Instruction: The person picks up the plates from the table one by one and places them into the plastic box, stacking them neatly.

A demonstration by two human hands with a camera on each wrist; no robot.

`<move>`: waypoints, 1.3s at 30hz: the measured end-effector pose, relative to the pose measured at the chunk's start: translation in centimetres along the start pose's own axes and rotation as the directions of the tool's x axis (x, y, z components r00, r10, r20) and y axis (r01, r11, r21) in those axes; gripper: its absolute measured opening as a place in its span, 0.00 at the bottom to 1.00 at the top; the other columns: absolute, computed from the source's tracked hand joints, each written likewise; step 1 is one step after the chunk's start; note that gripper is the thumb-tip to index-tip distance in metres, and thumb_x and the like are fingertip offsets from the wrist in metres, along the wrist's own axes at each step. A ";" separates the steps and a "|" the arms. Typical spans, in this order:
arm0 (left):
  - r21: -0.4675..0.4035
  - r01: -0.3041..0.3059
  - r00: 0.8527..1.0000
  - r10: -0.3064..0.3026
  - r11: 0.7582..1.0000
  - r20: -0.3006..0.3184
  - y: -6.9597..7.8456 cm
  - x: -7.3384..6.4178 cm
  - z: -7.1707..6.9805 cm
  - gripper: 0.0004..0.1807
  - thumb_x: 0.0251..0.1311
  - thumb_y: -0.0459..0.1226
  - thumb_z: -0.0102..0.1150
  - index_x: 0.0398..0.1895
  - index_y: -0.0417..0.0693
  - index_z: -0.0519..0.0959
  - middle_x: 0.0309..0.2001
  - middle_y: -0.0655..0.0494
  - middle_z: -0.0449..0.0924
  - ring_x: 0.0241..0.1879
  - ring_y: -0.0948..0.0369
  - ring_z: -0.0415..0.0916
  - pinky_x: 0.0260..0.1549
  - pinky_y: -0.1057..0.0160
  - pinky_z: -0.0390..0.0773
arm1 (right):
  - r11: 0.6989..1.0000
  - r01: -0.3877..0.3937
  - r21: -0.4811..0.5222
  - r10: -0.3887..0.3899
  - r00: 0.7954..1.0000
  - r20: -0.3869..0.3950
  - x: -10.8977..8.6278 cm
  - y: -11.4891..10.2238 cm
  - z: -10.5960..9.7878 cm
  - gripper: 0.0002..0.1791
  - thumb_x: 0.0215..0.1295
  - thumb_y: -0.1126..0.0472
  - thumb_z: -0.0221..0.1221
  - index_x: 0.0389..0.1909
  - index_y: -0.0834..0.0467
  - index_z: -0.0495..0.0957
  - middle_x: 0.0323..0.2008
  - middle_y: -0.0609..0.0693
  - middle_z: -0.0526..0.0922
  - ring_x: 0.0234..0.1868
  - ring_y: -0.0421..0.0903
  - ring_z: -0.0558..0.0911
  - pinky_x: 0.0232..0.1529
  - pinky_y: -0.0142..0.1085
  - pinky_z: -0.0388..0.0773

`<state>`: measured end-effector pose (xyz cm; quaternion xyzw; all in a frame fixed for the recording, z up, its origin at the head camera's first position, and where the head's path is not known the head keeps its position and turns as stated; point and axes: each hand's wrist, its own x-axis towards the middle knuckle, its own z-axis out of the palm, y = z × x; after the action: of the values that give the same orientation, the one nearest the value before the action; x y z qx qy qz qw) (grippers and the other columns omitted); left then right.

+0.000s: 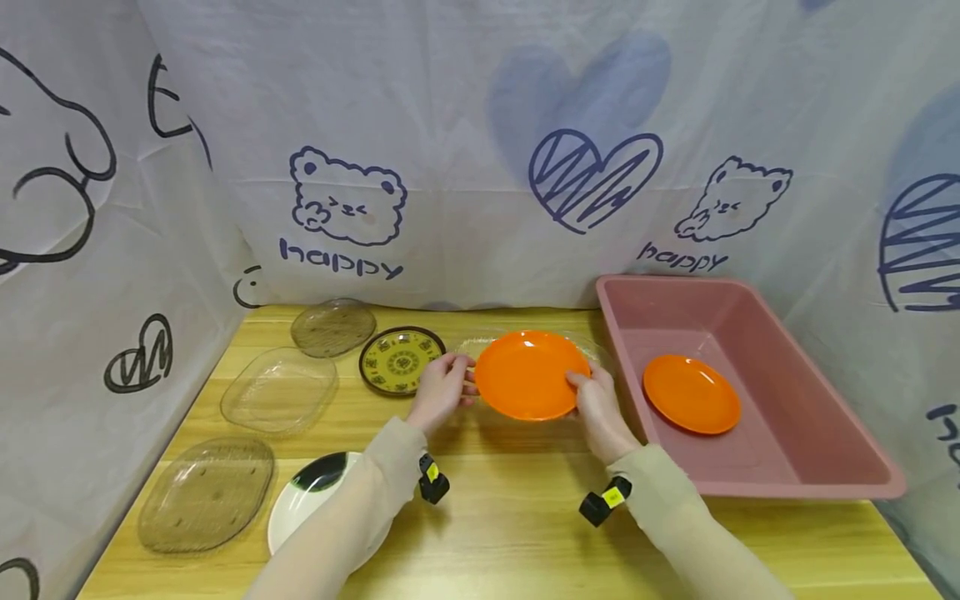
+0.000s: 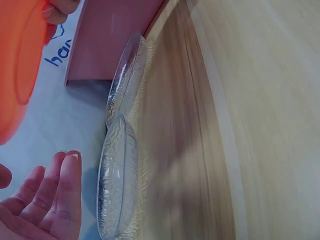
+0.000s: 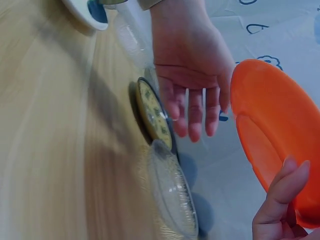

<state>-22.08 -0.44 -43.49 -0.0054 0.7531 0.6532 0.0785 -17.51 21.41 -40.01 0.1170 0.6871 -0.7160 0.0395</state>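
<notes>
An orange plate [image 1: 532, 375] is held up over the table, its face toward the head camera. My right hand [image 1: 600, 410] grips its right edge, thumb on top and fingers beneath, as the right wrist view shows at the right hand [image 3: 280, 207]. My left hand [image 1: 441, 387] is beside the plate's left edge, and in the left wrist view a gap separates its nearly straight fingers [image 2: 65, 200] from the plate. Behind and below the orange plate, two clear glass-like dishes [image 2: 117, 185] stand on the table, mostly hidden in the head view.
A pink tub [image 1: 765, 492] at right has another orange plate [image 1: 692, 395] inside. At left are a patterned yellow-brown plate [image 1: 402, 361], a white plate [image 1: 300, 508] with a dark patch partly behind my sleeve, and several see-through plates [image 1: 210, 496]. A printed cloth [image 1: 465, 150] hangs behind.
</notes>
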 end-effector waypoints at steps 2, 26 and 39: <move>0.007 -0.014 1.000 0.014 1.000 0.004 0.2 0.0 0.2 0.18 0.77 0.42 0.41 0.50 0.41 0.80 0.35 0.49 0.81 0.37 0.47 0.85 0.38 0.52 0.88 | 1.000 -0.002 0.002 0.002 1.000 0.001 -0.1 -0.5 -0.2 0.26 0.79 0.62 0.39 0.75 0.63 0.56 0.45 0.50 0.80 0.32 0.35 0.85 0.34 0.28 0.85; 0.360 -0.349 0.937 0.333 0.866 0.107 3.7 -0.1 4.5 0.17 0.76 0.39 0.42 0.51 0.42 0.81 0.43 0.46 0.87 0.39 0.55 0.84 0.41 0.59 0.83 | 0.994 0.057 0.093 -0.052 0.997 -0.061 0.1 -5.4 -6.0 0.24 0.79 0.63 0.39 0.72 0.65 0.55 0.37 0.38 0.77 0.34 0.31 0.83 0.35 0.25 0.85; 0.441 -0.457 0.889 0.403 0.772 0.216 4.9 -0.6 8.1 0.18 0.76 0.40 0.42 0.55 0.44 0.80 0.48 0.50 0.86 0.46 0.57 0.83 0.49 0.60 0.83 | 0.995 0.093 0.035 -0.091 0.993 -0.075 0.2 -6.3 -10.9 0.18 0.82 0.57 0.40 0.66 0.57 0.60 0.42 0.40 0.77 0.34 0.35 0.83 0.39 0.25 0.85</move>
<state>-21.10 8.18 -39.73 0.2224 0.8667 0.4453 -0.0332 -17.84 32.58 -34.25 0.1120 0.6790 -0.7252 -0.0209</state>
